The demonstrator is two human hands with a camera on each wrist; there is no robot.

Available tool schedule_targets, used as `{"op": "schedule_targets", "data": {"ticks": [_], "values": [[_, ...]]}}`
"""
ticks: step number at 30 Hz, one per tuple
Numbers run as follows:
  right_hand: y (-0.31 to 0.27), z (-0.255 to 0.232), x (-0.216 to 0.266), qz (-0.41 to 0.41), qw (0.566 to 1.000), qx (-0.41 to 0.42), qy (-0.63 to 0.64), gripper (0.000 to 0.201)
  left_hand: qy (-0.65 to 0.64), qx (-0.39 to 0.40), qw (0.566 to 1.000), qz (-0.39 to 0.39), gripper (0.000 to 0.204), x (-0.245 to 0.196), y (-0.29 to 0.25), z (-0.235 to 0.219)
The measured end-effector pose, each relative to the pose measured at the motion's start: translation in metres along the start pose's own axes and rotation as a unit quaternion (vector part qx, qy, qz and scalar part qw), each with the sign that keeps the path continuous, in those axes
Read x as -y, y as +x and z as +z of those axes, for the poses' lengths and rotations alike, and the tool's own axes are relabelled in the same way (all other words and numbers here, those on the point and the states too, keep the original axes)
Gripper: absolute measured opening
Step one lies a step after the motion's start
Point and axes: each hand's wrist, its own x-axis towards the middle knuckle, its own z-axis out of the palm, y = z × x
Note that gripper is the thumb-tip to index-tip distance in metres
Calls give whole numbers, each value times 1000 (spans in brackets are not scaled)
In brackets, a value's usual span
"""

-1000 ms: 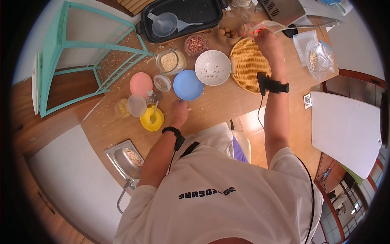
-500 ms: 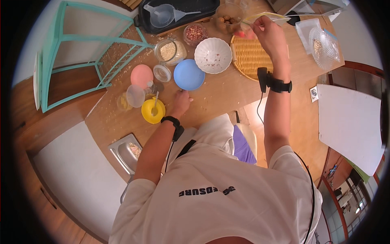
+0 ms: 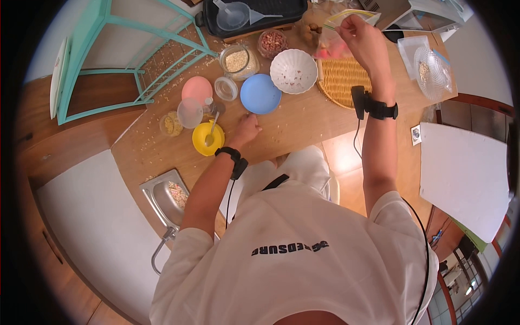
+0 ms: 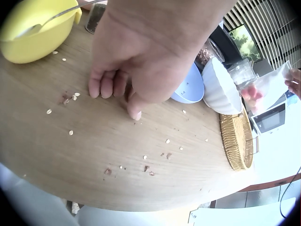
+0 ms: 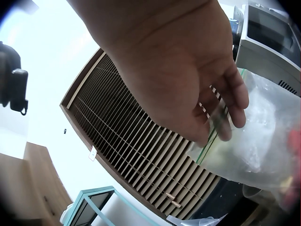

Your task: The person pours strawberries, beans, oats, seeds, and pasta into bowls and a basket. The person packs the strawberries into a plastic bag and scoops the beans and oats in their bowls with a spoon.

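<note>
My right hand (image 3: 365,49) pinches the top of a clear zip bag (image 5: 258,136) by its green seal. Red and pink pieces (image 3: 333,50) lie in the bottom of the bag, which hangs above the far end of a wicker tray (image 3: 346,81). At the table's near side, my left hand (image 3: 246,130) rests on the wood with loosely curled fingers, holding nothing. Between it and the back stand a blue plate (image 3: 260,93) and a white fluted bowl (image 3: 294,70) with small crumbs inside. A yellow bowl (image 4: 40,42) with a spoon is beside the left hand.
Behind the bowls are a jar of oats (image 3: 237,60), a jar of reddish nuts (image 3: 272,43) and a black pan (image 3: 271,21) holding funnels. A teal rack (image 3: 103,73) stands left. Flakes are scattered on the table (image 4: 94,155). A clear ribbed dish (image 3: 430,67) sits far right.
My right hand has lifted and turned the zip bag, so it now hangs with its seal upward and the red pieces below. The left hand has stayed on the table; the head view has shifted slightly.
</note>
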Motion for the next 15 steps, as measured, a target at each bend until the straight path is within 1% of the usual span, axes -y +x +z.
{"op": "schedule_targets", "data": {"ticks": [2,4,5,7,8,9,10,11,13,14,15], "values": [[-5,-2,10,0,1000,13,-15,19,1,16,1000,13,41,14,6,8],[-9,-3,20,-46,999,21,-14,21,-5,-15,998,62,28,17,11,6],[-13,-3,23,-50,998,22,-13,21,-7,-18,998,61,28,20,10,6],[-13,-2,26,-51,996,68,-1,20,-7,133,989,58,32,-2,11,-16],[-12,-1,27,-55,996,64,-3,20,-7,128,990,61,32,-24,3,-33],[-11,0,29,-75,993,92,17,20,-29,197,980,0,37,-54,-11,-54],[-10,-1,30,-95,988,119,36,19,-50,265,961,-61,43,-74,-18,-66],[-9,-2,32,-99,988,116,32,19,-50,261,962,-57,43,-80,-15,-69],[-7,-3,39,-98,982,162,26,18,-118,287,951,8,52,-90,-13,-77],[-6,-4,42,-102,980,170,31,18,-118,286,951,10,52,-96,-12,-79],[-6,-4,44,-102,980,168,30,18,-126,168,976,55,59,-109,-13,-85]]}}
